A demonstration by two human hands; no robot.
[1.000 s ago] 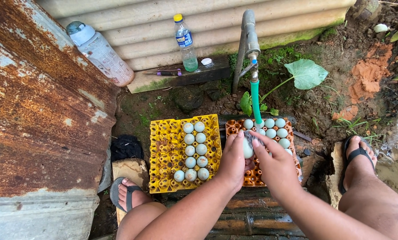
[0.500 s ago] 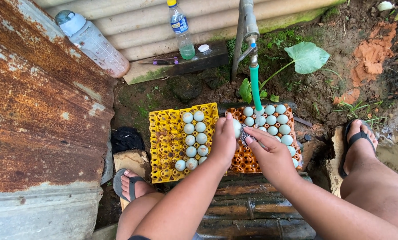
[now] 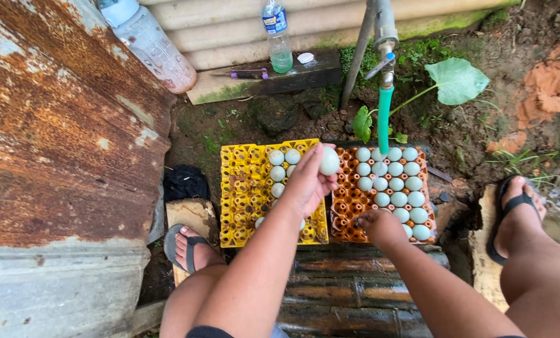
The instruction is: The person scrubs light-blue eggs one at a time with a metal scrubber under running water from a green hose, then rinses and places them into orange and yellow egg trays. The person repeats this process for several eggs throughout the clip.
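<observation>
At the bottom of the frame, a person squatted in dark sandals on a platform of wet bamboo poles [image 3: 349, 294], both arms stretched forward. The left hand [image 3: 308, 181], at centre frame, curled its fingers around one pale blue-green egg [image 3: 329, 161], held up just above the gap between two trays. The right hand [image 3: 380, 226] rested loosely closed at the near edge of the orange tray [image 3: 346, 206]; whether it gripped anything could not be told. That dimpled tray, right of centre, carried smooth, rounded eggs across its right half, its left cups standing bare. The yellow tray [image 3: 245, 188], left of centre, held only a few eggs along its right side, most of its moulded pockets unfilled, so the sorting looked well short of finished. Beyond the trays lay muddy ground, a green hose [image 3: 384, 119] hanging from a metal tap, a broad leaf [image 3: 456, 80] and clear plastic bottles [image 3: 279, 37] against pale siding. Rusted corrugated sheet [image 3: 61, 125] filled the left.
</observation>
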